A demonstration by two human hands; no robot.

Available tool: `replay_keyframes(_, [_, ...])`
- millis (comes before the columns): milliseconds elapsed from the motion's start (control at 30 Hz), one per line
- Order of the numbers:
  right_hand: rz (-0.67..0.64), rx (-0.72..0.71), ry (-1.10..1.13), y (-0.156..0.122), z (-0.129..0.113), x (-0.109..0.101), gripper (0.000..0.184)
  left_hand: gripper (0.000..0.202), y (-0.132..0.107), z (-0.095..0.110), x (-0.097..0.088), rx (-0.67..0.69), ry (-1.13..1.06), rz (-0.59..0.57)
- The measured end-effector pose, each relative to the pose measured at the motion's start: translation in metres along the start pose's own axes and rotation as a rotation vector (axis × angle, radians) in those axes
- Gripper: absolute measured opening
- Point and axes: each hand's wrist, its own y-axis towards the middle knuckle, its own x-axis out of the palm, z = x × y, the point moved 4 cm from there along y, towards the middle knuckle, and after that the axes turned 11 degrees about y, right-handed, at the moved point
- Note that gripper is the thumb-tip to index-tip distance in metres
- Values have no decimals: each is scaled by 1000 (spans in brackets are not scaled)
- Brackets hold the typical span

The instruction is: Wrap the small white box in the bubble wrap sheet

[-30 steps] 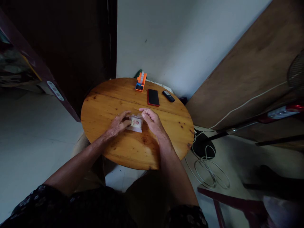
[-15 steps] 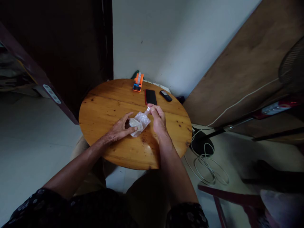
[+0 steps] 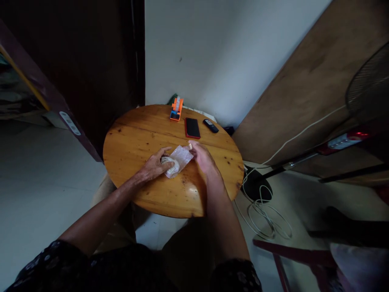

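Observation:
On the wooden table lies a sheet of clear bubble wrap (image 3: 183, 155), partly around a whitish bundle (image 3: 172, 167) whose contents I cannot make out. My left hand (image 3: 156, 164) curls about the bundle's left side, with the thumb pressed on top of it. At the far right corner of the sheet is my right hand (image 3: 200, 156), its fingers pinched on the wrap's edge. A small pale bit shows at those fingertips, too small to name.
Beyond my hands, the round wooden table (image 3: 130, 134) carries an orange tape dispenser (image 3: 176, 108), a phone with a red edge (image 3: 192, 127) and a dark remote-like handset (image 3: 210, 125). A standing fan (image 3: 364, 93) and a coiled white cable (image 3: 267, 215) are at the right.
My right hand has come down and slightly nearer; the clear strip it held up no longer shows. The bubble wrap lies more spread out, and my left hand has shifted slightly left with the bundle.

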Motion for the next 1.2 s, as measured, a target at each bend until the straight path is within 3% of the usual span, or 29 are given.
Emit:
replay_keyframes(200, [-337, 93, -182, -17, -12, 4, 70, 68, 2, 1, 1, -18, -14, 42])
replay_keyframes(267, [-361, 81, -209, -17, -8, 9, 72, 66, 2, 2, 1, -17, -2, 67])
replay_keyframes(433, [-162, -116, -180, -5, 3, 19, 38, 72, 2, 4, 0, 37, -55, 77])
replay_keyframes(567, [45, -265, -93, 7, 7, 8, 50, 77, 2, 3, 1, 31, -188, 67])
replay_keyframes(700, [272, -329, -281, 15, 7, -12, 59, 61, 3, 2, 1, 49, -212, 57])
replay_keyframes(767, [411, -408, -402, 12, 1, -19, 51, 48, 3, 1, 1, 43, -204, 33])
replay_keyframes(833, [463, -477, -429, 6, -7, -18, 34, 42, 4, -1, 0, 3, -228, 19])
replay_keyframes(900, [351, -469, -376, -1, -14, -8, 23, 43, 5, -4, 0, -63, -289, 2])
replay_keyframes(1033, [-32, -306, -291, -15, -18, 24, 35, 49, 7, -5, -3, -169, -382, 9])
replay_keyframes(1200, [-158, -188, -371, -18, -4, 40, 41, 61, 8, 6, -8, -135, -350, 8])
